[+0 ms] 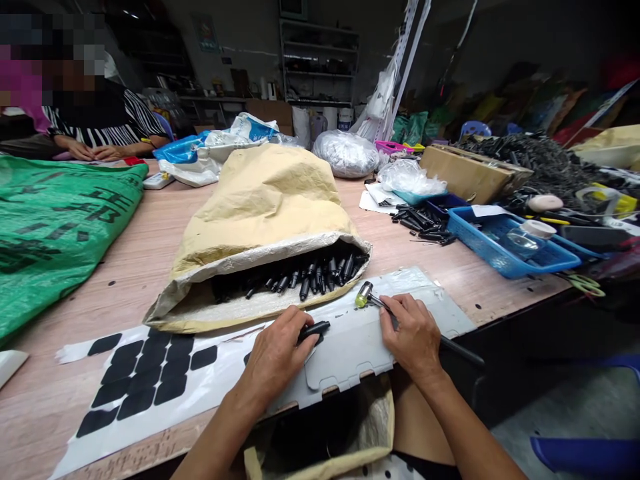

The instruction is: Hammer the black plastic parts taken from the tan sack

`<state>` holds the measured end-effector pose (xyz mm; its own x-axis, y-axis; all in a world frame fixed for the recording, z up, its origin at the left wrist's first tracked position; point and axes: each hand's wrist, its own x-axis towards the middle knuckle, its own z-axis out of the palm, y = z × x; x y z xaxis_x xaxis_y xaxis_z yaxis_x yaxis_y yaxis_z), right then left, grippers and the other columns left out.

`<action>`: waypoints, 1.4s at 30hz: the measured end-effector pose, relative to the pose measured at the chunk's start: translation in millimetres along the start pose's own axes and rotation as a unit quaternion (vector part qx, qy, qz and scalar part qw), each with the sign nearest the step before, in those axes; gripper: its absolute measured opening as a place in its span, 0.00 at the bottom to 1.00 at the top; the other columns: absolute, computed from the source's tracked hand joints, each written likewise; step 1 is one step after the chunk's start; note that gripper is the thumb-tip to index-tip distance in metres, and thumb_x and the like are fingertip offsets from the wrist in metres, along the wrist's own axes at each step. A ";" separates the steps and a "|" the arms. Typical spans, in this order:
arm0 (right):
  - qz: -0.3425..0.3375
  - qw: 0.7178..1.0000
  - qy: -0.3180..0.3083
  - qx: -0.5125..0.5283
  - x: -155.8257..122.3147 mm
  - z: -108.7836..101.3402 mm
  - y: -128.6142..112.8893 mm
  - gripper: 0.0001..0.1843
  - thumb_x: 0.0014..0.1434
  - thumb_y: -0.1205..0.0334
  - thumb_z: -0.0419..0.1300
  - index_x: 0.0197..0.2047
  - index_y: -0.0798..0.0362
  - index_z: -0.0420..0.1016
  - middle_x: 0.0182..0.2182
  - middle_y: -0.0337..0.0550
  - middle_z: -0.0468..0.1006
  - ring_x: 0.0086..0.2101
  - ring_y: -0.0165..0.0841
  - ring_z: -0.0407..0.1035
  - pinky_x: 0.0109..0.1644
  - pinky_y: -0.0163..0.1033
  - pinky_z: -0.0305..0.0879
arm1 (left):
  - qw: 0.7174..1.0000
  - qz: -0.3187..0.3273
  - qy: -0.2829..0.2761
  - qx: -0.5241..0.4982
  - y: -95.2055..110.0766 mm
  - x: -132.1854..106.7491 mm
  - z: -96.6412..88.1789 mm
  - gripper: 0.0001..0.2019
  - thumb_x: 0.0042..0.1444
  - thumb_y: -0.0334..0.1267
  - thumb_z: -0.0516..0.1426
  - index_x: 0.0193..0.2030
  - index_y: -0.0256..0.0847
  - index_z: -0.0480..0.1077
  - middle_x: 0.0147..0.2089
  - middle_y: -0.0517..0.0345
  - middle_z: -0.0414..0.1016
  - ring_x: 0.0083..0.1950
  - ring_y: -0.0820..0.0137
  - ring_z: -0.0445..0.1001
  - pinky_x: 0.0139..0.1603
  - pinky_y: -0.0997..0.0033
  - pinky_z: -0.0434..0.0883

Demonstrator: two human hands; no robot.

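My left hand [283, 347] is closed around a short black tube [315, 329] above a grey board [350, 350]. In my right hand [413, 330] is a small mallet [365, 295] with a yellow-green face, its head resting on or just over the board to the left of my fingers. Beyond my hands lies a tan woven sack [270, 200], its mouth facing me, with many black tubes [320, 275] inside. To the left of my left hand, a white backing sheet [200, 383] carries rows of black rounded-square stickers [145, 373].
A second open sack [383, 427] hangs below the table edge. Loose black parts [425, 223] and a blue tray [515, 260] are at right, a green sack [60, 233] at left. A co-worker's hands [95, 152] rest on the table at far left.
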<state>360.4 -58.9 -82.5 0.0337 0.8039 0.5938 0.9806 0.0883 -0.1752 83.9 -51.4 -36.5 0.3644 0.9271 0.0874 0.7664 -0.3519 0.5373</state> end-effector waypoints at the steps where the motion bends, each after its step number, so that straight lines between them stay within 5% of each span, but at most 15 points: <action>1: -0.001 1.000 0.000 0.001 0.1 0.1 0.2 0.13 0.64 0.63 0.59 0.50 0.50 0.79 0.40 0.44 0.78 0.40 0.37 0.67 0.44 0.42 0.60 | 1.000 0.000 0.008 -0.009 -1.2 -0.3 3.3 0.06 0.64 0.39 0.56 0.46 0.46 0.72 0.46 0.58 0.74 0.44 0.66 0.75 0.42 0.68 0.68; 11: -0.001 1.000 -0.002 -0.001 -0.1 0.5 0.9 0.13 0.64 0.63 0.58 0.50 0.49 0.79 0.40 0.44 0.77 0.40 0.38 0.67 0.44 0.42 0.60 | 0.993 0.011 0.076 -0.084 -14.9 -0.8 17.1 0.09 0.61 0.42 0.62 0.46 0.43 0.75 0.43 0.56 0.75 0.42 0.66 0.75 0.45 0.67 0.71; 16: -0.003 1.000 0.001 -0.004 -0.3 0.2 -0.1 0.14 0.64 0.64 0.58 0.51 0.50 0.79 0.40 0.44 0.78 0.40 0.38 0.67 0.45 0.42 0.61 | 0.995 -0.007 0.062 -0.078 -15.1 -1.9 17.2 0.08 0.62 0.43 0.62 0.44 0.44 0.76 0.41 0.57 0.74 0.35 0.69 0.73 0.40 0.68 0.69; 24: -0.009 1.000 0.006 -0.004 -0.3 0.9 0.6 0.14 0.64 0.63 0.57 0.51 0.50 0.79 0.40 0.44 0.77 0.40 0.37 0.67 0.45 0.42 0.61 | 0.994 -0.004 0.068 -0.087 -14.4 -2.3 16.5 0.15 0.58 0.42 0.65 0.51 0.45 0.74 0.45 0.56 0.75 0.45 0.64 0.76 0.46 0.66 0.71; 32: -0.017 1.000 -0.009 -0.019 0.7 -1.2 0.2 0.14 0.64 0.63 0.58 0.52 0.50 0.78 0.41 0.45 0.77 0.40 0.38 0.67 0.45 0.42 0.60 | 0.995 -0.005 0.045 -0.091 -15.1 -2.2 15.0 0.09 0.59 0.41 0.64 0.46 0.45 0.75 0.43 0.58 0.74 0.41 0.67 0.75 0.43 0.68 0.70; 38: -0.024 0.996 -0.076 -0.040 5.7 -11.1 -1.7 0.14 0.65 0.62 0.58 0.52 0.51 0.77 0.41 0.46 0.77 0.42 0.40 0.67 0.45 0.44 0.61 | 0.994 -0.002 0.045 -0.102 -15.4 -1.6 14.8 0.07 0.61 0.40 0.62 0.45 0.45 0.77 0.41 0.58 0.74 0.40 0.68 0.74 0.42 0.68 0.68; 42: -0.018 0.998 -0.055 0.019 15.5 -25.2 -9.3 0.17 0.65 0.60 0.59 0.55 0.51 0.76 0.44 0.49 0.76 0.44 0.41 0.68 0.48 0.45 0.64 | 0.993 -0.004 0.045 -0.108 -15.6 -1.7 15.1 0.07 0.60 0.40 0.63 0.45 0.45 0.77 0.41 0.58 0.73 0.40 0.67 0.74 0.44 0.68 0.68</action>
<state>356.6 -62.1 -51.9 -0.0259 0.8595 0.5104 0.9726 0.1396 -0.1859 79.3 -49.4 -57.7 0.3036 0.9407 0.1514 0.6348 -0.3181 0.7042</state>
